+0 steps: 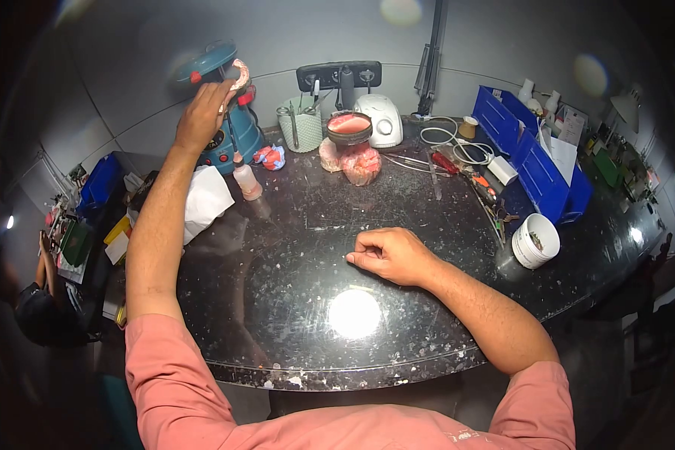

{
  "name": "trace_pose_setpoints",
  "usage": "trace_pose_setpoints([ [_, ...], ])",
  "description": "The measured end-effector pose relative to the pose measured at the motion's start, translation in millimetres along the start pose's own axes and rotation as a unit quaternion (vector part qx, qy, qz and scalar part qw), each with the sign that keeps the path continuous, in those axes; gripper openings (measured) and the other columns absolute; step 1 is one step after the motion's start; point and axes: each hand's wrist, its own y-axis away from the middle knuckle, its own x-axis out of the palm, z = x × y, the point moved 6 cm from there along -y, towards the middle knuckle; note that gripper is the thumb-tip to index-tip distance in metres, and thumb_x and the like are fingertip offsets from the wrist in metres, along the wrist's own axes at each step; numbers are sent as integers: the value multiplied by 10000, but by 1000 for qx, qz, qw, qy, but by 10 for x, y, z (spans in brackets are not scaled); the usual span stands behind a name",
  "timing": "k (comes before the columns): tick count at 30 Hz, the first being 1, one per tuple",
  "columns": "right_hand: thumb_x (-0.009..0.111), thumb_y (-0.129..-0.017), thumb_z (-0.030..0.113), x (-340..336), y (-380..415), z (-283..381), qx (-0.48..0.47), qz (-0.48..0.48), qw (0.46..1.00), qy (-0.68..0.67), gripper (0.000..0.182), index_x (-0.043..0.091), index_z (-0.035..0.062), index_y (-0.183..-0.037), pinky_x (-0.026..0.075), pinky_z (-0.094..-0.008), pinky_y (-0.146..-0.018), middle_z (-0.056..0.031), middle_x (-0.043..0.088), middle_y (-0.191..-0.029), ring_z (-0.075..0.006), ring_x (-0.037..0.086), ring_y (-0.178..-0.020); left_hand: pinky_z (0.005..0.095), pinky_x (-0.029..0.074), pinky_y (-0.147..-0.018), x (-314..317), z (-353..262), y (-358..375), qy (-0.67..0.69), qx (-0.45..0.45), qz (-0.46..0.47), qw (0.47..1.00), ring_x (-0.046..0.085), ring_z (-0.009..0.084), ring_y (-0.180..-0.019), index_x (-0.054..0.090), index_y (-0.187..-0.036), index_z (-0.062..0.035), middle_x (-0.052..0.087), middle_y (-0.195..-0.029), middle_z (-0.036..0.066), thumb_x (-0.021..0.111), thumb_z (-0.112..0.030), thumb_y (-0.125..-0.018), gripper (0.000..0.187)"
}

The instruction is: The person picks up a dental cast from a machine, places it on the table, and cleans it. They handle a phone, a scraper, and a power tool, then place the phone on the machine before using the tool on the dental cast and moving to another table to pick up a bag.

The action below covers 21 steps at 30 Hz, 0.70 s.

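My left hand (202,118) is raised at the front of a blue machine (236,131) with a domed lid (209,60). Its fingers are closed on a curved pink-and-white dental piece (241,73), partly hidden by the hand. Below it stands a small bottle with pinkish contents (247,182). My right hand (394,256) rests on the black worktop (300,300), fingers curled in and nothing visible in them. Beyond it sit a pink-and-white dental cast (361,165), a paler cast (329,154) and a round dark-rimmed dish with pink material (349,126).
A textured tool cup (299,127) and a white device (379,120) stand at the back. Blue bins (536,169), a white tub (535,241), a cable (457,140) and hand tools (484,189) lie right. White paper (207,201) is left; another person (49,307) sits far left.
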Motion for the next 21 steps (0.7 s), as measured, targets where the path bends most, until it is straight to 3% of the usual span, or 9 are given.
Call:
trace_pose_setpoints([
  [8,658,-908,358,4,-11,-20,6,9,1000,12,330,591,61,-780,467,-396,-626,-76,598,-669,-263,619,-658,387,515,-758,-192,-100,-154,28,-10,-78,996,625,290,-849,625,-1130,-41,641,-922,116,671,-86,-893,245],
  [16,663,-902,353,-16,4,15,13,8,1000,3,309,613,67,-797,474,-398,-633,-77,628,-695,-271,633,-670,366,528,-765,-790,-263,-302,16,-7,-129,992,666,275,-865,653,-1108,-23,679,-972,126,675,-43,-888,222],
  [21,664,-899,358,12,3,-22,0,-6,1000,10,305,618,72,-803,473,-399,-636,-74,621,-687,-275,632,-669,337,531,-712,-1367,-578,-290,85,-83,-70,990,683,230,-832,658,-1100,-7,684,-952,120,646,-23,-905,195],
])
